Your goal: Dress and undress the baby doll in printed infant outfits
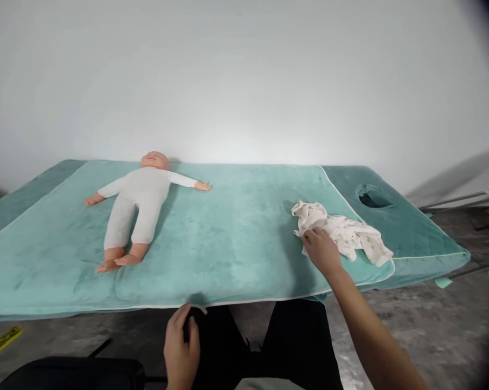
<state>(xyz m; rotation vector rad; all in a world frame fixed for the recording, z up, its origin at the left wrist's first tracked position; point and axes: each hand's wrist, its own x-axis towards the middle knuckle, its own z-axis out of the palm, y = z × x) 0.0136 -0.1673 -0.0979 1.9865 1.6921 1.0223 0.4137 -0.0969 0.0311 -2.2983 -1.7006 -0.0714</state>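
Observed, from left to right: the baby doll (136, 203) lies on its back at about ten o'clock on the teal blanket (236, 227), arms spread, feet toward you, well apart from both hands. Your left hand (182, 346) sits at six o'clock, at the blanket's near white-piped hem. The fingers are curled and the fingertips touch the hem, but it cannot be told whether they actually pinch it. Your right hand (321, 250) is out at two o'clock, palm down and fingers loosely spread on the near-left end of the white printed cloth (350, 233). It rests on the fabric and has not closed on it. The cloth lies crumpled near the blanket's right edge, trailing toward four o'clock, just short of the face hole (373, 196) in the massage table (423, 233). Recommendation: gather a full fold under the fingertips before closing, not a single layer, since the bunched fabric will likely slide. Use the left hand to hold the hem down so the blanket does not ruck as the cloth moves.
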